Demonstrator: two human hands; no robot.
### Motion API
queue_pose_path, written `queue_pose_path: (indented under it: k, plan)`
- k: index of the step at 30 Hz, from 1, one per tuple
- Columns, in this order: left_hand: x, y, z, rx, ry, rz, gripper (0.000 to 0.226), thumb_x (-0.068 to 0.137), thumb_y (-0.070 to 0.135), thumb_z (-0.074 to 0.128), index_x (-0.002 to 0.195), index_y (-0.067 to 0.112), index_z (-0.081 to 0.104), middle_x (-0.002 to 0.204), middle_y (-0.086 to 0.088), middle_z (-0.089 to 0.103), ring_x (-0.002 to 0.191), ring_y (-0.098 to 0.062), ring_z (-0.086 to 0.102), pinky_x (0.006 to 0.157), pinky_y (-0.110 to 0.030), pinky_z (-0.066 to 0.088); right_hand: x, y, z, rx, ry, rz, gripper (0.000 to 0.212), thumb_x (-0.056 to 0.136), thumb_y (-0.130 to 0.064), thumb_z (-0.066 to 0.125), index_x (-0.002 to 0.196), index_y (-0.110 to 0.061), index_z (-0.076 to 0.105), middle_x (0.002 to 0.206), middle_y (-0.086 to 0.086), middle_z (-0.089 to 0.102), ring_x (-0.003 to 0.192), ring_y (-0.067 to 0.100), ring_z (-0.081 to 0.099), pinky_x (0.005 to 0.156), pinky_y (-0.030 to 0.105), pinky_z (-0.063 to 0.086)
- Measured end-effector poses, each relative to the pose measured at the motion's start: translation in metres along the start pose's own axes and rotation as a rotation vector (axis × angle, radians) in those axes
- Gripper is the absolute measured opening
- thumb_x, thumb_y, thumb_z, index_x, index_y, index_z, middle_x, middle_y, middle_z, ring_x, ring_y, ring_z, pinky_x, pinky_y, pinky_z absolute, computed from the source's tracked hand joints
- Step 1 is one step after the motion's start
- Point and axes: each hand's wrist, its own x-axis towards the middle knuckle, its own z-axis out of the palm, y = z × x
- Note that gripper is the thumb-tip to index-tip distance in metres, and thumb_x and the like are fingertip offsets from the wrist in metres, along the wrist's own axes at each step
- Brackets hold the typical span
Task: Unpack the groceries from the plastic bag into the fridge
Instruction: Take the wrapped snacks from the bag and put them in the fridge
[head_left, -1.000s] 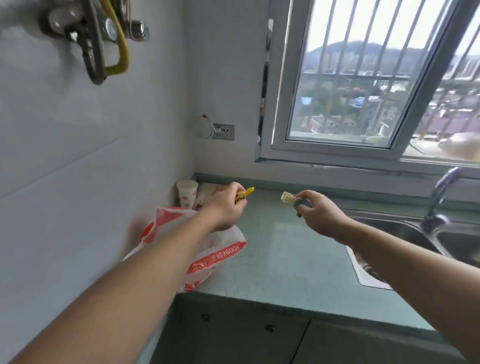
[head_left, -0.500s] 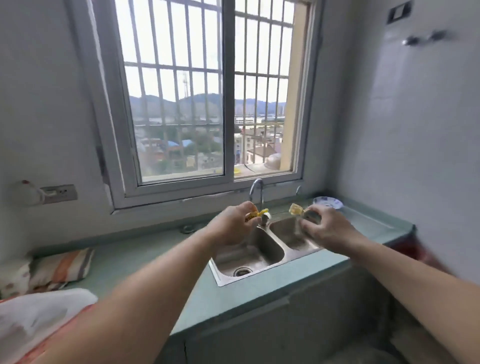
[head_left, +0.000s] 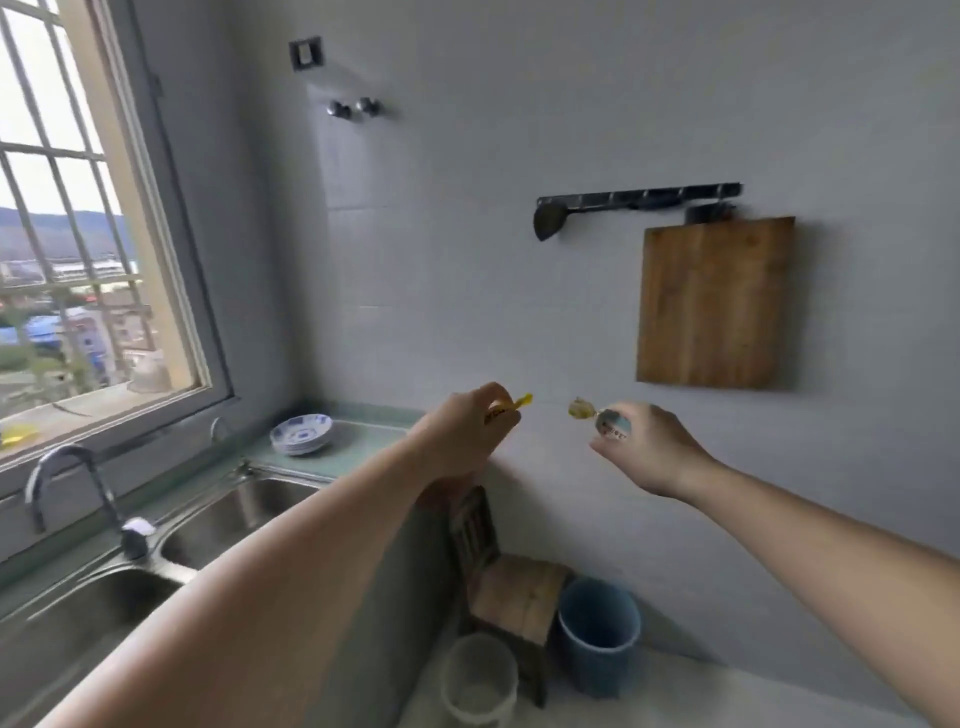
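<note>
Snack packets (head_left: 610, 422) in both hands, mid-air.

- A home kitchen.
- Double steel sink (head_left: 223, 525) with a tap (head_left: 67, 499) is set in a green tabletop (head_left: 363, 441) under a barred window (head_left: 78, 260).
- Stacked plates (head_left: 301, 434) sit beside the sink.
- A cutting board (head_left: 714, 304) and ladle (head_left: 548, 221) hang on the tiled wall.
- Wooden chair (head_left: 509, 577) and buckets (head_left: 597, 634) stand on the floor.

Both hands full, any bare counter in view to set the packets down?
Bare green counter lies between the stacked plates and the right wall, behind the sink. Left hand and right hand each grip a packet above it. Floor below is crowded: wooden chair, blue bin, white bucket.
</note>
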Motion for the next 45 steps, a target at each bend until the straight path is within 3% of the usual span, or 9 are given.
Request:
queue_pose_path:
  k: [7,12,17,21,28,34,37,40,45]
  plan:
    - [0.123,0.084,0.068,-0.172,-0.169,0.363,0.024,0.097,0.039,0.049,0.112,0.021,0.055,0.073,0.002,0.055,0.059,-0.015,0.048,0.052,-0.027,0.036,-0.001,0.073,-0.087,-0.093,0.294,0.348,0.026,0.09,-0.03,0.06,0.068,-0.026,0.046,0.065,-0.004,0.048,0.051,0.013,0.041,0.044,0.022,0.03]
    - [0.173,0.148,0.113,-0.245,-0.244,0.572,0.021,0.094,0.043,0.051,0.089,0.023,0.054,0.072,0.003,0.056,0.059,-0.015,0.05,0.05,-0.027,0.036,-0.026,0.106,-0.141,-0.229,0.467,0.57,0.032,0.092,-0.035,0.055,0.08,-0.005,0.051,0.069,0.004,0.051,0.059,0.021,0.041,0.053,0.029,0.031]
    - [0.182,0.219,0.151,-0.393,-0.34,0.753,0.017,0.094,0.037,0.053,0.097,0.021,0.058,0.069,0.002,0.055,0.057,-0.016,0.048,0.05,-0.027,0.037,-0.076,0.124,-0.184,-0.356,0.623,0.736,0.035,0.093,-0.04,0.055,0.076,-0.011,0.047,0.066,0.002,0.045,0.06,0.02,0.04,0.055,0.032,0.027]
    - [0.181,0.284,0.182,-0.437,-0.353,0.901,0.017,0.097,0.031,0.048,0.102,0.016,0.056,0.078,-0.002,0.056,0.07,-0.022,0.052,0.057,-0.03,0.037,-0.109,0.134,-0.219,-0.427,0.801,0.8,0.037,0.095,-0.042,0.05,0.078,-0.009,0.047,0.068,0.001,0.047,0.056,0.015,0.04,0.05,0.028,0.027]
    - [0.173,0.39,0.221,-0.457,-0.375,1.034,0.015,0.099,0.027,0.047,0.103,0.015,0.054,0.081,-0.002,0.054,0.068,-0.015,0.047,0.056,-0.024,0.035,-0.145,0.188,-0.294,-0.409,0.739,0.853,0.034,0.099,-0.04,0.04,0.077,-0.015,0.041,0.071,0.002,0.045,0.06,0.016,0.039,0.055,0.03,0.029]
    - [0.171,0.481,0.248,-0.5,-0.383,0.997,0.017,0.096,0.034,0.053,0.102,0.019,0.057,0.079,-0.002,0.058,0.061,-0.015,0.046,0.055,-0.025,0.037,-0.173,0.241,-0.368,-0.349,0.653,0.798,0.024,0.098,-0.041,0.045,0.086,-0.02,0.05,0.091,0.004,0.067,0.055,0.006,0.054,0.053,0.021,0.041]
    - [0.168,0.521,0.261,-0.55,-0.384,0.995,0.017,0.093,0.039,0.056,0.1,0.024,0.057,0.083,-0.006,0.064,0.06,-0.016,0.047,0.056,-0.028,0.04,-0.185,0.259,-0.397,-0.377,0.692,0.793,0.028,0.097,-0.041,0.047,0.091,-0.014,0.055,0.089,0.006,0.066,0.057,0.006,0.058,0.054,0.025,0.042]
    - [0.173,0.559,0.276,-0.529,-0.384,1.019,0.021,0.092,0.044,0.055,0.101,0.024,0.057,0.087,-0.003,0.066,0.062,-0.017,0.048,0.059,-0.03,0.041,-0.193,0.276,-0.424,-0.472,0.742,0.818,0.027,0.098,-0.038,0.044,0.094,-0.012,0.053,0.079,0.006,0.057,0.069,0.021,0.054,0.056,0.03,0.035]
    - [0.195,0.619,0.308,-0.539,-0.37,1.091,0.024,0.093,0.045,0.054,0.103,0.024,0.056,0.091,-0.003,0.064,0.068,-0.019,0.052,0.065,-0.034,0.046,-0.199,0.313,-0.466,-0.482,0.787,0.874,0.028,0.1,-0.037,0.04,0.104,-0.012,0.051,0.074,0.005,0.052,0.06,0.015,0.045,0.052,0.028,0.032]
